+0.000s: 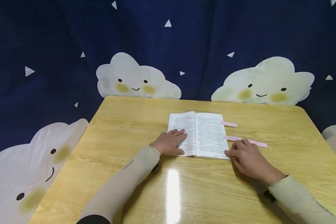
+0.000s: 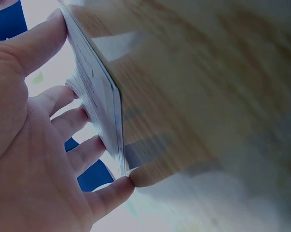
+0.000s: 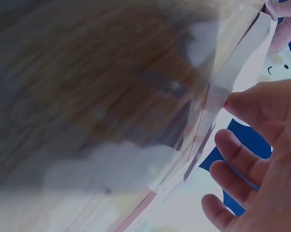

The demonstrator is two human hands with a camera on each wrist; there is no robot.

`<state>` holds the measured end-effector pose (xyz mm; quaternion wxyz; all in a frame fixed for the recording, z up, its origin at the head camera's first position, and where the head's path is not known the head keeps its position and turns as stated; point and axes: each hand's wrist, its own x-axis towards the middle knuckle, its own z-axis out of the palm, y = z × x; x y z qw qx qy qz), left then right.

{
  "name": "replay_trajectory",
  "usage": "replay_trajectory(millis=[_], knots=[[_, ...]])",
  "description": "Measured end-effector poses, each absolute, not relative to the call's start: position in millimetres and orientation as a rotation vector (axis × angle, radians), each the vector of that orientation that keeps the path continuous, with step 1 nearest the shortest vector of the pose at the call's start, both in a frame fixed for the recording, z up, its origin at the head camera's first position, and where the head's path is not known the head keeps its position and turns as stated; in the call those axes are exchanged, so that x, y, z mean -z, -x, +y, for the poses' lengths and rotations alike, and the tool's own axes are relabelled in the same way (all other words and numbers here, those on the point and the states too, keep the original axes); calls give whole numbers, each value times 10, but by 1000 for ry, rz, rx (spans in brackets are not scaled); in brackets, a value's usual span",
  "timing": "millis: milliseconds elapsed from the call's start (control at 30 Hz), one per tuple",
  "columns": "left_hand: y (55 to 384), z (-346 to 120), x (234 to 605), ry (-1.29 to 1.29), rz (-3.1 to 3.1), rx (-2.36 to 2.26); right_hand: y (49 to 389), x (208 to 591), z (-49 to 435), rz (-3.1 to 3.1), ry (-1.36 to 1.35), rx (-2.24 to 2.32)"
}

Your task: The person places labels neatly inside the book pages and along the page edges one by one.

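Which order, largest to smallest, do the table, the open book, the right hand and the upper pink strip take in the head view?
1. Table
2. Open book
3. Right hand
4. Upper pink strip

An open book (image 1: 211,133) lies on the table (image 1: 120,124), lines of print on both pages. The left hand (image 1: 170,143) rests on the left page, fingers spread. The right hand (image 1: 247,160) touches the right page's near corner. An upper pink strip (image 1: 231,124) juts from the right edge; a lower strip (image 1: 231,137) runs by the fingers, perhaps as two pieces. Behind hangs a navy backdrop (image 1: 145,37) with smiling clouds (image 1: 128,67).
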<state>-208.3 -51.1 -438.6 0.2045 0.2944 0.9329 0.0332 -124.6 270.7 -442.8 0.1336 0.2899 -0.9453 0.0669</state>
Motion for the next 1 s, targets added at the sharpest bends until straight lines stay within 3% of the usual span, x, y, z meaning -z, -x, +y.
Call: replay_trajectory(millis=[1000], knots=[[2086, -546, 4401, -827, 2597, -109, 1159, 4433, 2739, -2778, -827, -192]])
